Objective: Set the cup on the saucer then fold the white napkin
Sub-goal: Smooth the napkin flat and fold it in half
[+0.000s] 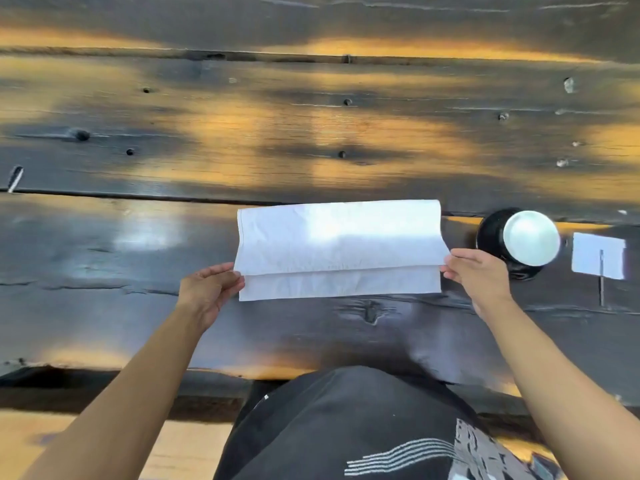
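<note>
1. Napkin [339, 249]: we see a white, faintly creased rectangle lying on the dark plank table [138, 237], its far half folded toward us, leaving a narrow strip of the lower layer showing.
2. Our left hand [207, 289] pinches the flap's left corner; our right hand [478, 271] pinches its right corner.
3. The cup [531, 242], round and pale inside, sits on the black glossy saucer [488, 233], just right of the napkin.
4. A small white card [597, 255] lies further right.

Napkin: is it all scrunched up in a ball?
No, the napkin lies flat on the table, folded over, with the left hand and right hand pinching its ends.
</note>
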The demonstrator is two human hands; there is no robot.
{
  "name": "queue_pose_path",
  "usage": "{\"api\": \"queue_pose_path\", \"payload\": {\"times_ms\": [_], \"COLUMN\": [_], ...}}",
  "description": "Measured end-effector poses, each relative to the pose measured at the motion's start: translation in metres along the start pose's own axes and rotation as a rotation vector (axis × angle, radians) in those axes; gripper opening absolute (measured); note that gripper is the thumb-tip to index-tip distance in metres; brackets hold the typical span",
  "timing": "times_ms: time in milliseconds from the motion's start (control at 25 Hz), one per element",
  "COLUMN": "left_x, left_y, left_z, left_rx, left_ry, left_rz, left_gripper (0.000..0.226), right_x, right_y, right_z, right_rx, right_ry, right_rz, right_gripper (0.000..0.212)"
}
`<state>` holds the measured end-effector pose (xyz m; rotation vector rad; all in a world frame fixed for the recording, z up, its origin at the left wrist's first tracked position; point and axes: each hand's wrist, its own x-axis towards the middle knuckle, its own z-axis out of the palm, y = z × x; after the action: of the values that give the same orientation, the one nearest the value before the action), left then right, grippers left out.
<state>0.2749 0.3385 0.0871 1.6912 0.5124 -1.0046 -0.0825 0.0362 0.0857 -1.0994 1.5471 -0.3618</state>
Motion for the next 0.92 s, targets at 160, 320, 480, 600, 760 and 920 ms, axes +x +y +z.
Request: {"api": "queue_pose_path", "payload": {"times_ms": [160,320,480,600,760,920], "left_x": [-0.002,-0.001,-0.002,-0.001,0.001,-0.001], "left_y": [-0.014,-0.021,-0.028,-0.031,-0.032,-0.032], "left_z": [-0.006,-0.008,-0.008,-0.008,-0.009,-0.009], "left_rx": [0.042,0.111,0.134,0.19,0.256,0.267], "left_ry": [0.041,0.064,0.083,0.099,0.103,0.086], "left_rz": [-0.011,0.01,0.019,0.037,0.055,0.069], "left_gripper": [0.02,0.025,0.021,0.017,0.01,0.016], "right_x": [-0.002,0.0,-0.001,-0.002,-0.005,-0.012], "right_y": [0.016,0.031,0.036,0.041,0.041,0.037], "right_z": [-0.002,-0.003,-0.003,-0.005,-0.005,-0.005], "right_rx": [-0.053,-0.16,-0.25,-0.252,-0.22,-0.23], "right_ry": [-0.006,0.006,0.007,-0.017,-0.021,-0.014], "right_rz": [0.048,0.098,0.113,0.114,0.111,0.094], "right_gripper": [0.021,0.024,0.017,0.016,0.009,0.008]}}
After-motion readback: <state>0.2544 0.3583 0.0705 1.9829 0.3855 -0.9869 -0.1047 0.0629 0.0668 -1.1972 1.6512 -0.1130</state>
